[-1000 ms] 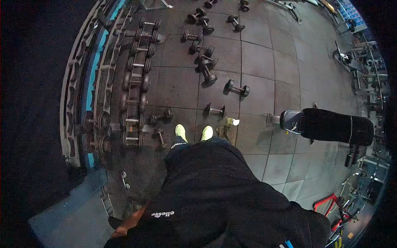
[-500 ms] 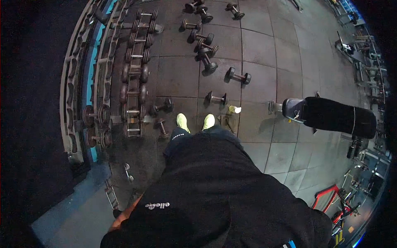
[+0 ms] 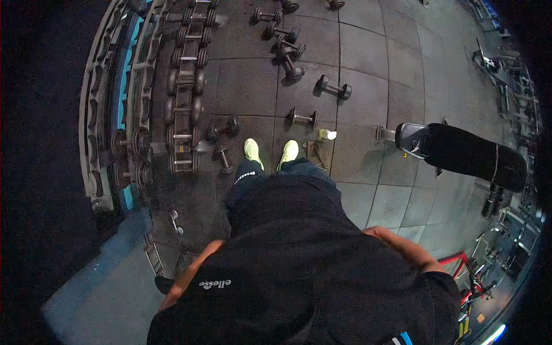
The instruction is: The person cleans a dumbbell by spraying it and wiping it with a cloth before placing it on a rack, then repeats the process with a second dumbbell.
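Observation:
Both of my forearms show at the sides of the black shirt (image 3: 270, 247), bent in toward the waist. My left hand and my right hand are hidden behind the shirt, so what they hold or touch cannot be seen. Yellow-green shoes (image 3: 252, 150) stand on the dark tiled floor. Closest to the feet are a small dumbbell (image 3: 223, 159) and a thicker dumbbell (image 3: 223, 129) on the left. Ahead on the right lie another dumbbell (image 3: 302, 117), a bottle with yellowish contents (image 3: 327, 134) and a brownish item (image 3: 317, 154).
A dumbbell rack (image 3: 141, 80) and a row of dumbbells (image 3: 187, 109) run along the left. Several dumbbells (image 3: 290, 66) lie scattered ahead. A black padded bench (image 3: 471, 152) stands at the right, with gym machines and a red frame (image 3: 457, 259) beyond.
Both forearms have come further into view at the sides of the shirt. The floor, shoes and dumbbells sit slightly higher in the picture.

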### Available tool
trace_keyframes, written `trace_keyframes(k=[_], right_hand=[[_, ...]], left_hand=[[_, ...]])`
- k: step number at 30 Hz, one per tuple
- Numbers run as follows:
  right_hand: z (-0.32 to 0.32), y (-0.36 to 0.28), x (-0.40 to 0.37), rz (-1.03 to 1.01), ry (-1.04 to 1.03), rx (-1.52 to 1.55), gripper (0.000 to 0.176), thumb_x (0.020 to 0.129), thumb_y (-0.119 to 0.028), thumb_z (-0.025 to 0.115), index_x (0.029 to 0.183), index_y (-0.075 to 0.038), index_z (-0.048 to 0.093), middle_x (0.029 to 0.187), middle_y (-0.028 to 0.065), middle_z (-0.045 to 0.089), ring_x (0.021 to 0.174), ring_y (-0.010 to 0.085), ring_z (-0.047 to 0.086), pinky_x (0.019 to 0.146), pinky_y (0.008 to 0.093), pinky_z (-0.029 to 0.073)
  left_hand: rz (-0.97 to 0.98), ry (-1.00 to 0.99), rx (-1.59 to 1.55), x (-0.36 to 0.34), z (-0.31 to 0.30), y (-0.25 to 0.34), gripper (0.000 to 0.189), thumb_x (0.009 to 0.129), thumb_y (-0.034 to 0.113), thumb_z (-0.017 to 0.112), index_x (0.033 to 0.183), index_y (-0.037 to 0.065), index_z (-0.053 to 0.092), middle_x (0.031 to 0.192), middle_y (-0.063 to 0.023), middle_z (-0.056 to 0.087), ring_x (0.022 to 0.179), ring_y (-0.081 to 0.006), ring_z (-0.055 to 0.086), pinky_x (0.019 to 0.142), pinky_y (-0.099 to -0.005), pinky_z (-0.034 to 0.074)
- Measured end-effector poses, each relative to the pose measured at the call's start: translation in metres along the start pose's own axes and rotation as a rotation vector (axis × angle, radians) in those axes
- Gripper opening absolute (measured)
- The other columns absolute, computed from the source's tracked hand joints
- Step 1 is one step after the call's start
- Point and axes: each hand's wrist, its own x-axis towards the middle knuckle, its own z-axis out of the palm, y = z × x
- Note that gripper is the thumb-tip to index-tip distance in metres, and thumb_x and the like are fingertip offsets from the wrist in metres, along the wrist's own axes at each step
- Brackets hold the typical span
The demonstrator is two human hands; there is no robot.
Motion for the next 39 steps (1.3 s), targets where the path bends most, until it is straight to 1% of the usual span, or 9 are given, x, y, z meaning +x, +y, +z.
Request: trace_keyframes(k=[4, 9, 13, 20, 26, 29, 32, 35, 39], right_hand=[[-0.055, 0.003, 0.043, 0.102, -0.340, 0.089, 0.030, 0.090, -0.029, 0.068, 0.113, -0.010, 0.074, 0.108, 0.0128, 0.075, 0.087, 0.0360, 0.072, 0.078, 0.0436, 0.058], [-0.155, -0.058, 0.085, -0.243, 0.524, -0.628, 0.031, 0.095, -0.032, 0.060, 0.108, -0.009, 0.075, 0.092, 0.0191, 0.074, 0.078, 0.0286, 0.072, 0.070, 0.0471, 0.055], [-0.116, -0.108, 0.132, -0.253, 0.340, -0.374, 0.039, 0.099, -0.039, 0.057, 0.099, -0.004, 0.074, 0.084, 0.0222, 0.070, 0.072, 0.0292, 0.069, 0.070, 0.0472, 0.053], [-0.062, -0.139, 0.121, -0.433, 0.237, -0.275, 0.051, 0.103, -0.046, 0.058, 0.092, 0.002, 0.071, 0.078, 0.0145, 0.071, 0.067, 0.0226, 0.060, 0.067, 0.0428, 0.049], [-0.002, -0.167, 0.123, -0.180, 0.119, -0.335, 0.045, 0.099, -0.044, 0.062, 0.091, -0.001, 0.073, 0.080, 0.0124, 0.071, 0.069, 0.0233, 0.062, 0.067, 0.0414, 0.051], [-0.005, -0.178, 0.166, -0.177, 0.069, -0.527, 0.042, 0.095, -0.041, 0.066, 0.102, 0.001, 0.070, 0.080, 0.0154, 0.070, 0.071, 0.0299, 0.066, 0.068, 0.0427, 0.052], [-0.023, -0.152, 0.245, -0.308, 0.194, -0.581, 0.044, 0.092, -0.036, 0.068, 0.114, 0.002, 0.065, 0.083, 0.0188, 0.070, 0.076, 0.0385, 0.068, 0.071, 0.0459, 0.054], [-0.041, -0.144, 0.304, -0.353, 0.495, -0.706, 0.044, 0.090, -0.030, 0.069, 0.118, 0.003, 0.063, 0.092, 0.0203, 0.070, 0.086, 0.0432, 0.068, 0.076, 0.0485, 0.054], [-0.057, -0.148, 0.363, -0.563, 0.817, -0.514, 0.038, 0.081, -0.020, 0.076, 0.112, -0.001, 0.067, 0.105, 0.0220, 0.069, 0.101, 0.0446, 0.065, 0.088, 0.0490, 0.053]], left_hand=[[-0.052, 0.069, 0.142, 0.048, -0.045, -0.011, 0.025, 0.079, 0.021, 0.077, 0.085, -0.002, 0.074, 0.077, -0.0108, 0.072, 0.076, -0.0158, 0.066, 0.070, -0.0404, 0.051], [0.005, 0.206, -0.362, 0.065, -0.113, -0.053, 0.035, 0.092, 0.039, 0.072, 0.100, 0.006, 0.077, 0.086, -0.0023, 0.073, 0.075, -0.0117, 0.063, 0.069, -0.0361, 0.053], [-0.501, 0.197, -0.539, 0.093, -0.094, -0.007, 0.062, 0.100, 0.062, 0.051, 0.111, 0.005, 0.074, 0.096, -0.0050, 0.074, 0.076, -0.0129, 0.064, 0.069, -0.0340, 0.052], [0.174, 0.118, -0.313, 0.113, -0.001, -0.064, 0.031, 0.098, 0.027, 0.057, 0.086, 0.002, 0.071, 0.082, -0.0044, 0.066, 0.073, -0.0126, 0.057, 0.066, -0.0352, 0.048], [0.183, -0.060, -0.359, 0.113, 0.058, -0.084, 0.026, 0.091, 0.016, 0.051, 0.071, 0.002, 0.053, 0.063, 0.0042, 0.044, 0.062, -0.0096, 0.041, 0.055, -0.0357, 0.037], [-0.037, -0.069, -0.357, 0.154, 0.069, -0.101, 0.028, 0.095, 0.026, 0.057, 0.079, 0.004, 0.067, 0.069, -0.0031, 0.063, 0.062, -0.0142, 0.058, 0.057, -0.0345, 0.046], [-0.077, 0.045, -0.774, 0.195, 0.058, -0.117, 0.033, 0.096, 0.034, 0.063, 0.081, 0.005, 0.068, 0.074, -0.0060, 0.067, 0.067, -0.0188, 0.063, 0.061, -0.0361, 0.048], [0.032, 0.728, -0.559, 0.272, 0.045, -0.165, 0.037, 0.095, 0.039, 0.068, 0.084, 0.003, 0.069, 0.076, -0.0075, 0.070, 0.072, -0.0246, 0.067, 0.065, -0.0395, 0.050], [-0.255, 0.983, -0.135, 0.349, 0.022, -0.222, 0.052, 0.091, 0.036, 0.073, 0.131, 0.005, 0.059, 0.136, -0.0171, 0.057, 0.125, -0.0374, 0.055, 0.104, -0.0494, 0.047]])
